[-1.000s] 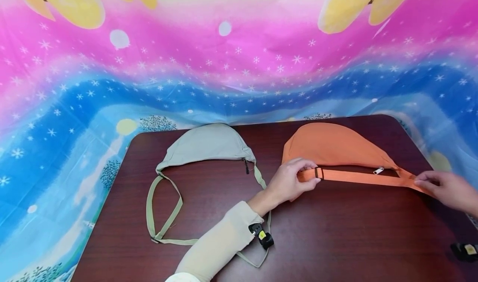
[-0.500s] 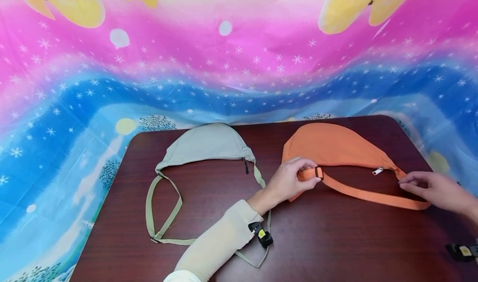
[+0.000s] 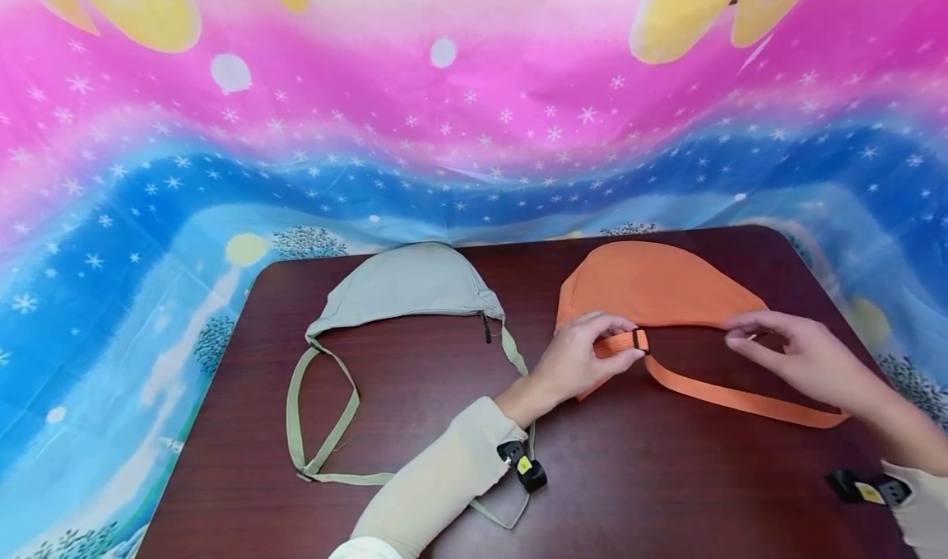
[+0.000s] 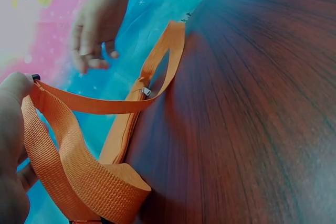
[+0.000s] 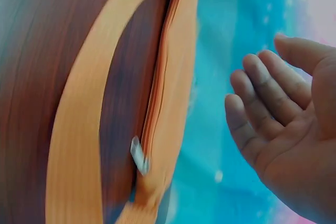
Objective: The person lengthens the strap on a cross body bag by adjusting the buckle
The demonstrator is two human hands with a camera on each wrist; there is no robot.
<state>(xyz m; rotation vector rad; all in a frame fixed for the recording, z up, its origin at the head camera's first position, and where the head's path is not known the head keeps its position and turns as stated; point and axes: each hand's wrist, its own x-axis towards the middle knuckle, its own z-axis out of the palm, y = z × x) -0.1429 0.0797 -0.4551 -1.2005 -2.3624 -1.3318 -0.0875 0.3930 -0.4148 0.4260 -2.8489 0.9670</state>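
Note:
An orange waist bag (image 3: 659, 283) lies at the right of the head view. My left hand (image 3: 566, 365) pinches its orange strap (image 3: 741, 396) beside a black slider buckle (image 3: 640, 342). From there the strap runs in a slack curve to the right. My right hand (image 3: 810, 349) is above the bag's right end, covering it in the head view. In the right wrist view that hand holds nothing, its fingers loosely bent and apart from the bag. A silver zipper pull (image 5: 139, 156) hangs from the bag's zip.
A pale grey-green waist bag (image 3: 415, 283) lies on the left half of the dark wooden table (image 3: 666, 493). Its thin green strap (image 3: 296, 411) loops towards the front, partly under my left forearm. A colourful printed cloth (image 3: 518, 131) hangs behind the table.
My right hand has let go of the strap's right end and moved left over the bag. The strap, pulled straight earlier, now sags. My left hand keeps its grip nearly in place.

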